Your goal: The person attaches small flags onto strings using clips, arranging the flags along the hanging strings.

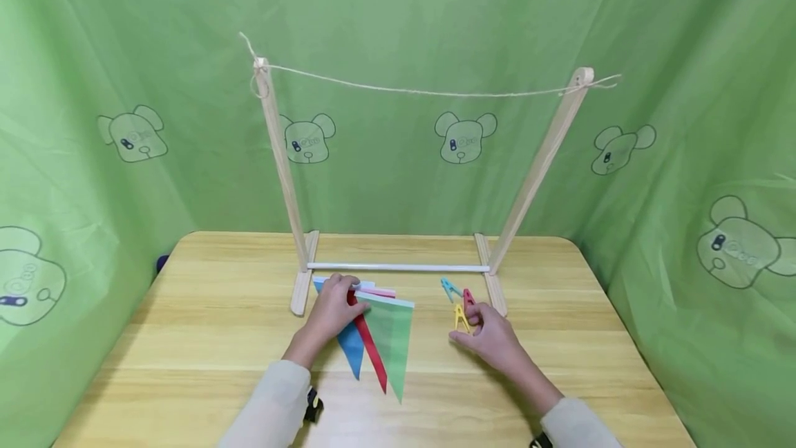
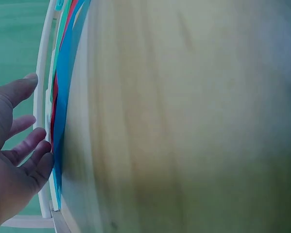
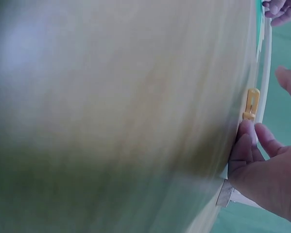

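Observation:
In the head view my left hand (image 1: 336, 306) rests at the top of fanned triangular pennants: a blue pennant (image 1: 352, 348), a red pennant (image 1: 372, 351) and a green pennant (image 1: 392, 337), each with a pale top band. The left wrist view shows that hand's thumb spread from loosely bent fingers (image 2: 31, 155) beside the pennants' edges. My right hand (image 1: 491, 341) is at three small clothespins: a yellow clothespin (image 1: 460, 319), a red clothespin (image 1: 468, 298) and a blue clothespin (image 1: 450, 289). Its fingertips (image 3: 247, 127) are right at the yellow one, thumb held apart.
Behind the hands stands a wooden frame with a left post (image 1: 282, 164), a right post (image 1: 541, 157) and a white crossbar (image 1: 398, 267) low between them. A slack string (image 1: 410, 91) spans the post tops. Green printed curtain (image 1: 385, 192) surrounds the wooden table (image 1: 205, 310).

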Available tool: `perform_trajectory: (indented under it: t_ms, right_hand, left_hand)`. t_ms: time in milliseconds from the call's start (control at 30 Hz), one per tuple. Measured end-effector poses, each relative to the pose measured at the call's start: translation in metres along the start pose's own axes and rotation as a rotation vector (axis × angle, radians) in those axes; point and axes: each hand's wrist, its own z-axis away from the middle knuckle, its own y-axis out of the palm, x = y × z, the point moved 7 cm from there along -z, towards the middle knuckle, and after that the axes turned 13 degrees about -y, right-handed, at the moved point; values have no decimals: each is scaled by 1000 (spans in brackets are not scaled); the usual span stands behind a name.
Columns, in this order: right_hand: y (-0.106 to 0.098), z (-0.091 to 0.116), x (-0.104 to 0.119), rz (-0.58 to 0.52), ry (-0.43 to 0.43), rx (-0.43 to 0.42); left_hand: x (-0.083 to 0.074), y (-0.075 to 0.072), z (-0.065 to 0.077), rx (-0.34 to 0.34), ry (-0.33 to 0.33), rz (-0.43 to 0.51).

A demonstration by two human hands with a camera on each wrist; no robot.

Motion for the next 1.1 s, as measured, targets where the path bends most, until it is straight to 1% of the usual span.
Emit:
perform_trajectory:
  t_ms: [167,400,633,900,1100]
  right_hand:
    - [0,0,0,55,-7,-29]
    - [1,-1,1,54,1,-20]
    - [3,-1,2,73,8,-16]
    - [5,-2,2,97,-5,-29]
    - [7,-2,1,113,5,-34]
  left_hand:
    - [0,1,-2,8,-11,-1]
    - [1,2,-5,10,-28,-4]
    - [2,4,-5,5,-18,-19]
    - [2,5,-6,1,-46,-41]
    - [1,6,-6,-9,-30,-57]
